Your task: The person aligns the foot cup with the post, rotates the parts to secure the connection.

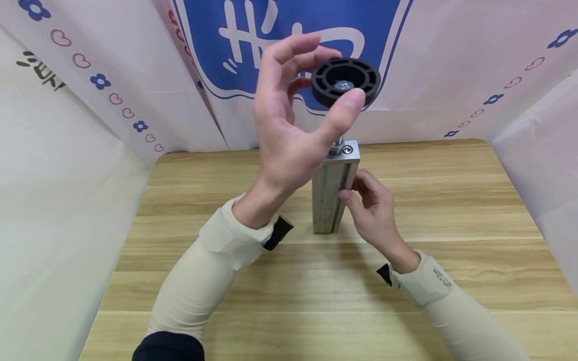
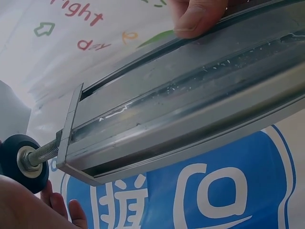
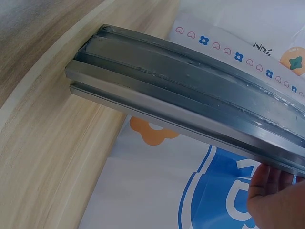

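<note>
An aluminium profile (image 1: 326,198) stands upright on the table. Its metal end plate (image 1: 348,153) bears a screw, and a threaded rod (image 2: 44,151) with a nut sticks out of the plate. At the rod's end sits a round black levelling foot (image 1: 318,90), ribbed on top, with a bolt in its centre. My left hand (image 1: 286,120) holds this foot, thumb on the near rim and fingers behind it. Lower down, my right hand (image 1: 377,210) grips the profile's right side between thumb and fingers. In the right wrist view the profile's bottom end meets the tabletop.
The wood-grain tabletop (image 1: 180,281) spreads around the profile. White printed sheets with a blue sign (image 1: 212,60) form a wall at the back, and more sheets (image 1: 54,165) rise at the sides. Each wrist wears a strapped camera.
</note>
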Action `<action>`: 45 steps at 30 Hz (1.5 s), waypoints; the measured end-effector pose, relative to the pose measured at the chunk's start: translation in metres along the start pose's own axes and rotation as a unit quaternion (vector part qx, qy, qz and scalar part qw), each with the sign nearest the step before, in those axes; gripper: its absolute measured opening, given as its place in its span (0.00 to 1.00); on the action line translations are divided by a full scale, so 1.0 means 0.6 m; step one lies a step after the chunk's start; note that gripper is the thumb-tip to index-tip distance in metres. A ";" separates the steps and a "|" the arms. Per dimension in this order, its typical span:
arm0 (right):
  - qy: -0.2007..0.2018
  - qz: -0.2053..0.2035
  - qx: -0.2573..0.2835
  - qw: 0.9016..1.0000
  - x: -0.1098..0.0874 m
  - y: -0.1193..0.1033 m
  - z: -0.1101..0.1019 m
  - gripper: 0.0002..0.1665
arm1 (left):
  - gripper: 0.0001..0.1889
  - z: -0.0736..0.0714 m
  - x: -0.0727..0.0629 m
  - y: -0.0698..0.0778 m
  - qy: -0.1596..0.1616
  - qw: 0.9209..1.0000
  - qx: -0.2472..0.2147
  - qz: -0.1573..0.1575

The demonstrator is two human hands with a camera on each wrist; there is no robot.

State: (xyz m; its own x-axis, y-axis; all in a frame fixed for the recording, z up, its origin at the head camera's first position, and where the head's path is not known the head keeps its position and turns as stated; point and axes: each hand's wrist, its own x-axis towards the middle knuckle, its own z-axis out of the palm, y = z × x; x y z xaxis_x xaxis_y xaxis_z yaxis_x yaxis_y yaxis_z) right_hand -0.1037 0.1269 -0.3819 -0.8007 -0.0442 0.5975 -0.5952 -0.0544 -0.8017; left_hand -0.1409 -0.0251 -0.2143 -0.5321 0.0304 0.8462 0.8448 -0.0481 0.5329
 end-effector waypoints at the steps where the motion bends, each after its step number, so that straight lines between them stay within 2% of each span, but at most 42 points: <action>1: 0.000 0.001 0.000 1.000 0.000 0.000 0.000 0.37 | 0.31 0.000 0.000 -0.001 -0.001 1.000 -0.008 0.000; 7: -0.001 0.005 -0.005 1.000 -0.001 0.000 -0.001 0.37 | 0.25 -0.001 -0.002 -0.003 -0.017 0.998 -0.056 -0.010; 12: 0.000 0.004 -0.006 1.000 -0.001 0.001 -0.001 0.37 | 0.22 -0.003 -0.004 -0.003 -0.040 0.994 -0.100 -0.030; 16: 0.001 0.002 -0.004 1.000 -0.001 0.002 -0.001 0.37 | 0.22 -0.005 -0.007 -0.003 -0.047 0.991 -0.115 -0.039; 20: 0.002 0.005 -0.002 1.000 -0.001 0.002 0.000 0.37 | 0.22 -0.007 -0.009 -0.006 -0.046 0.993 -0.102 -0.030; 27: -0.002 0.007 -0.005 1.000 -0.001 0.001 -0.001 0.36 | 0.26 -0.005 -0.003 -0.003 -0.021 0.999 -0.033 0.000; 34: 0.000 -0.001 0.005 1.000 -0.001 0.000 0.002 0.36 | 0.35 0.001 0.004 0.008 0.008 1.000 0.025 -0.004; 39: -0.001 -0.003 0.005 1.000 -0.001 -0.001 0.002 0.35 | 0.34 -0.002 0.005 0.008 0.012 0.999 0.037 0.009; 45: -0.001 -0.001 0.004 1.000 -0.001 0.000 0.001 0.35 | 0.29 -0.006 0.004 0.005 0.006 1.000 0.024 0.013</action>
State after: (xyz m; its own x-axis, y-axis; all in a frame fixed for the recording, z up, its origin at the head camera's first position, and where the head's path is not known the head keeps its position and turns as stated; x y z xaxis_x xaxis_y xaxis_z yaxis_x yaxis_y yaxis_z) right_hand -0.1031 0.1261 -0.3824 -0.8000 -0.0454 0.5983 -0.5955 -0.0616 -0.8010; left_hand -0.1396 -0.0288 -0.2106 -0.5097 0.0187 0.8602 0.8603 -0.0013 0.5098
